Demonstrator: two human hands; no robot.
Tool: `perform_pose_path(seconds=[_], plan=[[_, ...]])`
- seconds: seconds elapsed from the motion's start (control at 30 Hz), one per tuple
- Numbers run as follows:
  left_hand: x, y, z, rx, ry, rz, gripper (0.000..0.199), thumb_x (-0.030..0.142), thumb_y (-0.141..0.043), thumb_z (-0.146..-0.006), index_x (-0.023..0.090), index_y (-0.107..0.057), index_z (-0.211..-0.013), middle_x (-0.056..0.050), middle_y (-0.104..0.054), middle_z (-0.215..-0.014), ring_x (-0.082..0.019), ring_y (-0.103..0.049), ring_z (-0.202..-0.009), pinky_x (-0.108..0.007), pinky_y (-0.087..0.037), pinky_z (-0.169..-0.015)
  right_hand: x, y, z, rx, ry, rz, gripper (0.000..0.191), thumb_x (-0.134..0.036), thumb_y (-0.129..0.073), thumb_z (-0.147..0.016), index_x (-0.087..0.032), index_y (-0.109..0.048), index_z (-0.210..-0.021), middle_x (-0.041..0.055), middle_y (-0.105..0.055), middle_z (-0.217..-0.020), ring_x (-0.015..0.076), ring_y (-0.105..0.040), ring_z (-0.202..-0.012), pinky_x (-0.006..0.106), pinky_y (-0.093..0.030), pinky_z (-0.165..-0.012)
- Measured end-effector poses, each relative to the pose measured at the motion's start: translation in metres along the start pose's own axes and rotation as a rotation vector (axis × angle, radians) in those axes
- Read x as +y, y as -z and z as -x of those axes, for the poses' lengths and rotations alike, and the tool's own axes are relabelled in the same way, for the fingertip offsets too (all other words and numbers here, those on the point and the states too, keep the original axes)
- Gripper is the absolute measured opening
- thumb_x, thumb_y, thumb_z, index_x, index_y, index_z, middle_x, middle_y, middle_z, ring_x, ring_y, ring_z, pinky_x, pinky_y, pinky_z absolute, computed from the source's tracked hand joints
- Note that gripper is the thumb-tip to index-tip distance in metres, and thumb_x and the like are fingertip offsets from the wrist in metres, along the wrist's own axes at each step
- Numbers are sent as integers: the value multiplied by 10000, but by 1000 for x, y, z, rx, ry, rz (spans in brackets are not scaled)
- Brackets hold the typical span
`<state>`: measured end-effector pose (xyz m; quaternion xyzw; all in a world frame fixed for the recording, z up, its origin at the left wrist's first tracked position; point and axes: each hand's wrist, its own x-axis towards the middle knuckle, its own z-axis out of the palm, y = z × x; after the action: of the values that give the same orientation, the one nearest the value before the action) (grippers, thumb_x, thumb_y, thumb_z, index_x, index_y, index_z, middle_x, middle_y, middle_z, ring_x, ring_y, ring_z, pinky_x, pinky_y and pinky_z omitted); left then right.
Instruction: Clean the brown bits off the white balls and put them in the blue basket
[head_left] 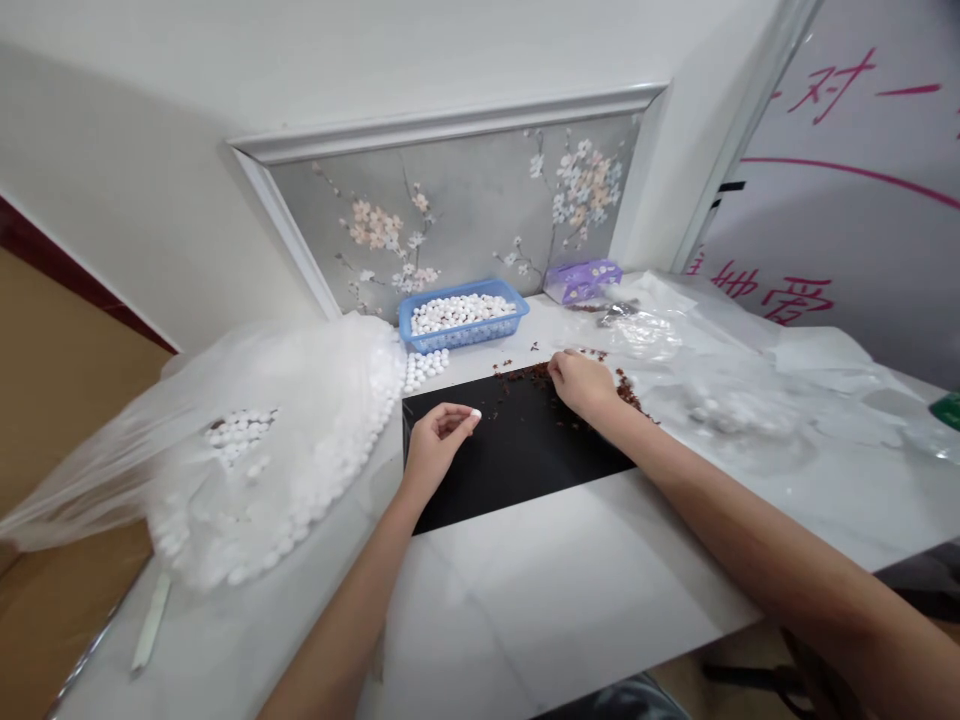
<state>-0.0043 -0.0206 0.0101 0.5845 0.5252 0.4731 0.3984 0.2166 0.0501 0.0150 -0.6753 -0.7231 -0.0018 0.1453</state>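
Note:
Over the left part of a black mat (510,455), my left hand (439,440) pinches a small white ball (475,415) between thumb and fingertips. My right hand (581,383) is at the mat's far edge, its fingers closed at a pile of small reddish-brown pieces (536,372); whatever lies between those fingertips is hidden. More brown pieces (628,388) are heaped just right of this hand. Behind the mat stands a blue basket (427,342) filled with white balls (465,312). A group of loose white balls (426,369) lies in front of it.
White netting edged with white balls (352,430) spreads over the left of the table. A purple packet (583,281) stands by the wall. Clear plastic bags (742,400) cover the right side, with a green-labelled item (948,410) at the far right. A pale strip (152,622) lies front left.

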Motion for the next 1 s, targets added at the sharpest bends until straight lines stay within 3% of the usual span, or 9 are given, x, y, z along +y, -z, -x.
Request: perform_pose_path(seconds=[0.13,0.27,0.4,0.53,0.67,0.83,1.0], plan=[[-1,0,-1,11,8,12,265,392,-654,-686,159,-614,-807,-36,-662,-784,-131,-597,-685,-279,-479,-712,-2,-3,1,87,20,-143,227,-177,-359,-868,-149,-562,-965,124,-640,-910,220,-607,-798,294,-407,-649],[-2,1,-2,11,22,43,279,392,-656,-686,151,-610,-820,-47,-667,-808,-125,-589,-685,-272,-478,-701,-18,-10,6,140,89,-650,125,-222,-442,-837,-175,-541,-897,49,-640,-798,155,-594,-650,261,-448,-590],[-3,1,-3,15,43,101,288,378,-674,-670,148,-608,-830,-38,-665,-813,-109,-582,-661,-253,-477,-679,-41,-12,18,-132,-7,-1207,140,-298,-571,-760,-162,-538,-764,-13,-574,-640,70,-483,-406,208,-428,-406],[-2,0,-3,13,59,120,281,368,-681,-668,147,-605,-824,-28,-659,-803,-98,-578,-648,-237,-475,-663,-52,-4,28,-328,-137,-1485,184,-299,-666,-688,-142,-578,-728,-6,-595,-634,51,-510,-443,182,-467,-436],[-1,0,-2,12,68,124,285,369,-678,-674,147,-604,-837,-31,-660,-817,-96,-580,-653,-229,-472,-654,-51,0,29,-426,-177,-1570,157,-209,-700,-637,-145,-582,-718,-2,-625,-663,54,-544,-480,179,-495,-464],[1,0,-1,1,77,134,285,371,-680,-676,150,-613,-842,-36,-667,-830,-101,-584,-669,-232,-475,-664,-51,-4,28,-425,-70,-1525,182,-243,-691,-651,-155,-603,-784,1,-648,-683,69,-574,-482,177,-487,-442],[5,0,0,-5,157,248,314,355,-692,-672,174,-649,-925,-30,-672,-877,-93,-592,-726,-219,-472,-720,-54,-4,32,-292,91,-1453,245,-336,-716,-635,-143,-603,-734,-13,-607,-571,86,-575,-447,172,-448,-416]])
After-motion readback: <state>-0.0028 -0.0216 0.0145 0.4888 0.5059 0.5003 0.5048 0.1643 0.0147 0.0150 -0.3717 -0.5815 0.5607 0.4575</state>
